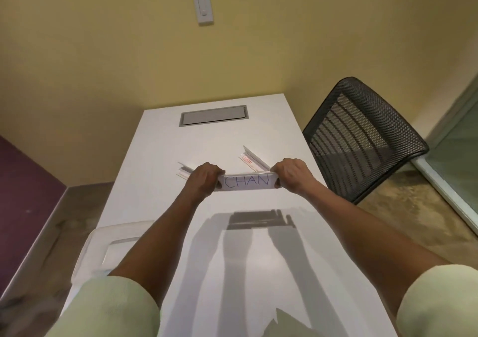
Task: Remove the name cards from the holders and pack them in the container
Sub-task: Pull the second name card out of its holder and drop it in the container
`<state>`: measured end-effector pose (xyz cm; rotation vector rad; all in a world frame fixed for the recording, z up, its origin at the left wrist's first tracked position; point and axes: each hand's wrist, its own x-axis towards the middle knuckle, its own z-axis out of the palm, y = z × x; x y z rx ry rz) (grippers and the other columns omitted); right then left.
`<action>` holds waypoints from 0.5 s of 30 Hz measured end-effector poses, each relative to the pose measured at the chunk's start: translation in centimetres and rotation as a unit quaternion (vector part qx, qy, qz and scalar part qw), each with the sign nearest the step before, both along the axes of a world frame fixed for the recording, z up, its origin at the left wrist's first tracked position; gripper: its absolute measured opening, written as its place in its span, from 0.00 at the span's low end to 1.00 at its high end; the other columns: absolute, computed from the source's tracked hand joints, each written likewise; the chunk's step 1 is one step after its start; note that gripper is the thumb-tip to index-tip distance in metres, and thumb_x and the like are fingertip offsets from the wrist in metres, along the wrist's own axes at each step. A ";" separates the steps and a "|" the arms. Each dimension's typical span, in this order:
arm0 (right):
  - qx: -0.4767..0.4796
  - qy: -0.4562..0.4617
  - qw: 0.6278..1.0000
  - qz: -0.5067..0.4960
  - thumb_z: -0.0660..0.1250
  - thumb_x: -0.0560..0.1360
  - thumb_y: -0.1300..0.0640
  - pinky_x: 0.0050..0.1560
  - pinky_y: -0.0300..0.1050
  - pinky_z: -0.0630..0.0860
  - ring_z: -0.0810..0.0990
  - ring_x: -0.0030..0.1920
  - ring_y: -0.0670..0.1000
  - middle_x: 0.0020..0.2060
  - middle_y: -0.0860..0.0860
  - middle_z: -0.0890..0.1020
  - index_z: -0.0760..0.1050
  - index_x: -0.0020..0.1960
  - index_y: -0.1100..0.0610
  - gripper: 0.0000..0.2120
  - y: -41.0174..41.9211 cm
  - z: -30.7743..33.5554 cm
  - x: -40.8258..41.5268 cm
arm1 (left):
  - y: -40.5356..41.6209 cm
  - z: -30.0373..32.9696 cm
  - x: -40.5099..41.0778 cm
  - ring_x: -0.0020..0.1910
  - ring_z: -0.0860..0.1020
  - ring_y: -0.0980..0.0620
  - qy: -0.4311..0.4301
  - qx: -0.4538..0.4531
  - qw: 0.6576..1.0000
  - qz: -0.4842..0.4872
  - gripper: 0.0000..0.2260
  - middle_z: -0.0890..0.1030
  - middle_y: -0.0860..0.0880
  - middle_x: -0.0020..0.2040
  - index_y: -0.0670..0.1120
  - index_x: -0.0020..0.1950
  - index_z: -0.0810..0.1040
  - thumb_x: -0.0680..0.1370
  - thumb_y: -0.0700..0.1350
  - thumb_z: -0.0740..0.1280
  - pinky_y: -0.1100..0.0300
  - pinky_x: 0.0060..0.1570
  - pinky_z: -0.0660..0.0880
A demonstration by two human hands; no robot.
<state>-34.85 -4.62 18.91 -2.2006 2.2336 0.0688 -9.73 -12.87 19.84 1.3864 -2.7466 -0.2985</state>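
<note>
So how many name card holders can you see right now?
3. One holder, its card reading CHAN, is held above the table by the left hand and right hand. One lies behind the left hand, one behind the right. More may be hidden.

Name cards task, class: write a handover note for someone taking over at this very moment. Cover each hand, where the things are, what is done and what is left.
Left hand grips the left end of the CHAN holder; right hand grips its right end, held above the table.
The CHAN card is inside that holder, not yet out.
Two more holders lie on the table: one behind the left hand, one near the right hand; whether they hold cards is unclear.
The container sits at the near left; no cards visible in it.
Left: pull CHAN out, pack it, check the other two.
</note>
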 end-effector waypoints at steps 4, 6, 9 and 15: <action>-0.018 -0.005 1.000 0.013 0.72 0.69 0.56 0.37 0.45 0.69 0.81 0.44 0.61 0.45 0.58 0.83 0.80 0.55 0.56 0.15 -0.5 1.8 2.5 | 0.0 1.9 2.8 0.52 0.77 0.41 -0.010 -0.009 1.000 0.020 0.13 0.83 0.42 0.51 0.44 0.58 0.81 0.74 0.37 0.66 0.57 0.47 0.74; -0.028 -0.004 0.999 0.021 0.72 0.69 0.56 0.38 0.45 0.69 0.81 0.45 0.61 0.45 0.59 0.83 0.80 0.57 0.56 0.16 -0.8 2.5 3.9 | 0.0 2.7 4.2 0.52 0.77 0.41 -0.013 -0.012 0.999 0.031 0.12 0.82 0.42 0.51 0.44 0.57 0.81 0.74 0.39 0.68 0.54 0.48 0.75; -0.042 -0.007 0.999 0.033 0.72 0.68 0.56 0.38 0.44 0.69 0.81 0.46 0.61 0.45 0.58 0.82 0.81 0.54 0.55 0.14 -1.3 3.4 5.9 | -0.1 3.8 6.5 0.51 0.77 0.41 -0.012 -0.021 0.999 0.045 0.12 0.82 0.42 0.50 0.45 0.57 0.81 0.74 0.39 0.68 0.56 0.46 0.73; -0.059 -0.010 0.996 0.064 0.70 0.67 0.59 0.35 0.43 0.63 0.80 0.43 0.60 0.39 0.58 0.82 0.79 0.42 0.56 0.03 -2.4 4.9 10.1 | -0.8 5.5 11.0 0.52 0.78 0.39 -0.003 -0.014 0.997 0.078 0.16 0.81 0.41 0.52 0.48 0.61 0.81 0.75 0.37 0.66 0.56 0.47 0.72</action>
